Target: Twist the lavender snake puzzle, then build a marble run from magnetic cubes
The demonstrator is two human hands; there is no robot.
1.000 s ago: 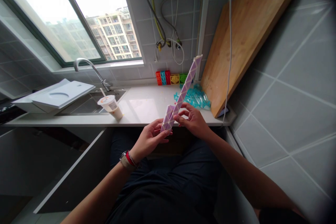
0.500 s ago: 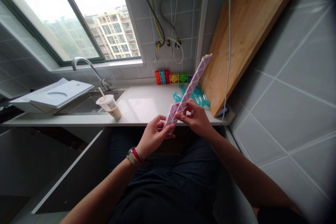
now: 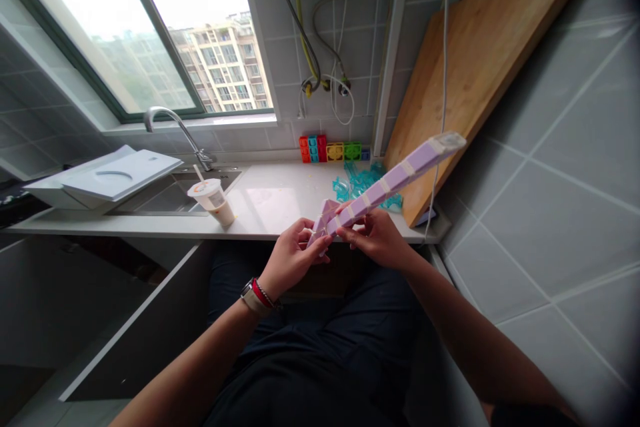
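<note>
I hold a purple-and-white twist-snake puzzle (image 3: 395, 177) with both hands, just above the front edge of the white counter (image 3: 280, 203). My left hand (image 3: 295, 257) is closed round its folded lower end. My right hand (image 3: 377, 237) pinches the segments just beside that fold. The long straight part slants up and to the right, its tip in front of the tiled right wall.
A pile of turquoise plastic pieces (image 3: 365, 181) lies at the counter's back right, beside a row of coloured blocks (image 3: 330, 149). A wooden board (image 3: 465, 67) leans on the wall. A lidded cup with a straw (image 3: 213, 199) stands by the sink (image 3: 165, 197) and tap (image 3: 177, 133).
The straight part of the puzzle has swung down and to the right, from nearly upright to a shallow slant. Both hands kept their hold near the fold.
</note>
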